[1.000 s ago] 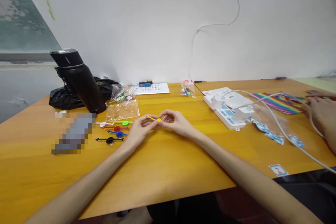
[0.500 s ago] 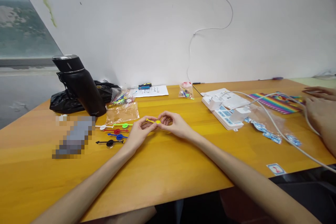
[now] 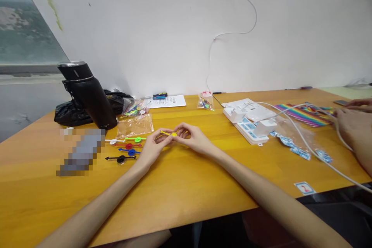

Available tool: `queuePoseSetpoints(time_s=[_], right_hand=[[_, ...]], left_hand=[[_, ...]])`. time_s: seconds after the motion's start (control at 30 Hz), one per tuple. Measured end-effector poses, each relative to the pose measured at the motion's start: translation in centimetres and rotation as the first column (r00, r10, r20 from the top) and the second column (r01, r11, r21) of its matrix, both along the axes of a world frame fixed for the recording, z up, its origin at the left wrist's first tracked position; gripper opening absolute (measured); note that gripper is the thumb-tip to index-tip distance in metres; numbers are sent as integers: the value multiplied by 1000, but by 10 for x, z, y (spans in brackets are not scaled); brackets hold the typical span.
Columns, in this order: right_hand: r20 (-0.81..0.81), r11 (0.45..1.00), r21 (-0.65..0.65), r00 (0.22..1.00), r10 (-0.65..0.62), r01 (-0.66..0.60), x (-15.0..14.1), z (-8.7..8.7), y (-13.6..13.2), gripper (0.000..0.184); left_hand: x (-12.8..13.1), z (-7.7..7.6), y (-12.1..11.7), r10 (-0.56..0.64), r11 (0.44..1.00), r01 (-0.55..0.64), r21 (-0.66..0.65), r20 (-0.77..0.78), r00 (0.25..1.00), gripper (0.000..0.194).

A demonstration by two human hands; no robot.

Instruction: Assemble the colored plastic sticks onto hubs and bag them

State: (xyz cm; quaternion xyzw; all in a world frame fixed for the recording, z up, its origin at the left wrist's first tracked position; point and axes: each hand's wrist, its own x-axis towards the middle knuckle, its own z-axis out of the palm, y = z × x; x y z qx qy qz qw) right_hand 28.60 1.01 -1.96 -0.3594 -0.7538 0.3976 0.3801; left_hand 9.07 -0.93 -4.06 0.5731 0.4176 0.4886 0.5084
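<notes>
Between my two hands is a yellow arrow spinner (image 3: 174,134), its round middle at the fingertips. My left hand (image 3: 156,142) pinches it from the left, and the fingers of my right hand (image 3: 192,136) close on it from the right. Left of my left hand lie more arrow spinners: a white one (image 3: 113,142), a green one (image 3: 137,139), a red one (image 3: 129,146), a blue one (image 3: 131,152) and a black one (image 3: 121,159). Fingers partly cover the yellow spinner's ends.
A black bottle (image 3: 94,99) stands at the left near a blurred-out object (image 3: 83,151). Clear bags (image 3: 135,125), a paper sheet (image 3: 171,101) and screwdriver (image 3: 159,95) lie behind. A power strip (image 3: 251,133) with cables is at right, beyond it another person's hand (image 3: 354,128) and rainbow strips (image 3: 302,114).
My hands stay almost in place around the yellow arrow spinner. At the far right, the other person's hand has shifted slightly, showing a dark flat object. The view moved very slightly.
</notes>
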Motion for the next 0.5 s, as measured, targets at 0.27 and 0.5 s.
queuePoseSetpoints(time_s=[0.27, 0.5], right_hand=[[9, 997, -71, 999, -37, 37, 5, 1, 5, 27], [-53, 995, -96, 998, 28, -33, 6, 4, 4, 29]], left_hand=[[-1, -2, 1, 141, 989, -130, -72, 194, 971, 39], [0, 0, 1, 153, 987, -132, -95, 260, 954, 41]])
